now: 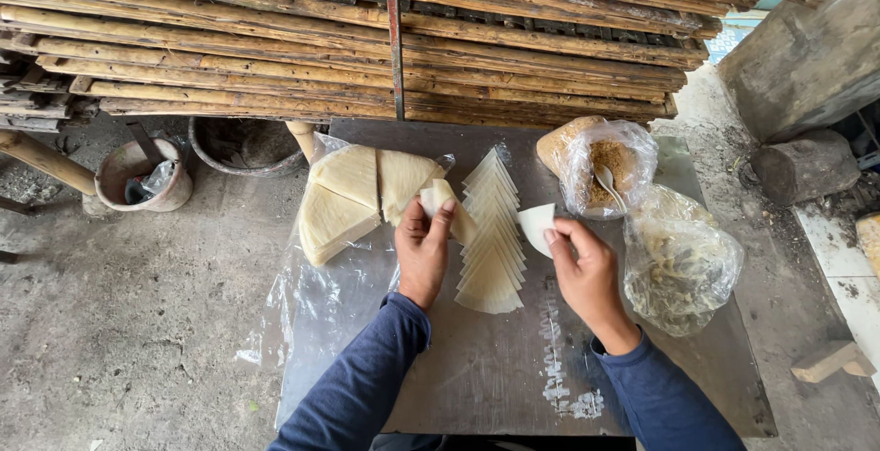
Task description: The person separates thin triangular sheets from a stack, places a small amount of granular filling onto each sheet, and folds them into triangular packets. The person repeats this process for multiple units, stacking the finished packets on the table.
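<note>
Bamboo poles [367, 48] stack behind a grey surface [486, 378]. Left hand [423, 251] fingers pinch a pale wrapper [438, 196] beside the overlapping row of triangular wrappers [492, 240]. Right hand [582, 272] fingers pinch another folded wrapper [536, 226]. Two clear plastic bags sit right: one [614, 167] with brown filling and a spoon, one [678, 263] crumpled.

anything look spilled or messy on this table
Yes: a streak of white powder is smeared on the dark table near the front edge, between the two forearms. Otherwise it looks tidy; the triangular wrappers lie in a neat overlapping row, and each hand, left and right, holds one wrapper.
</note>
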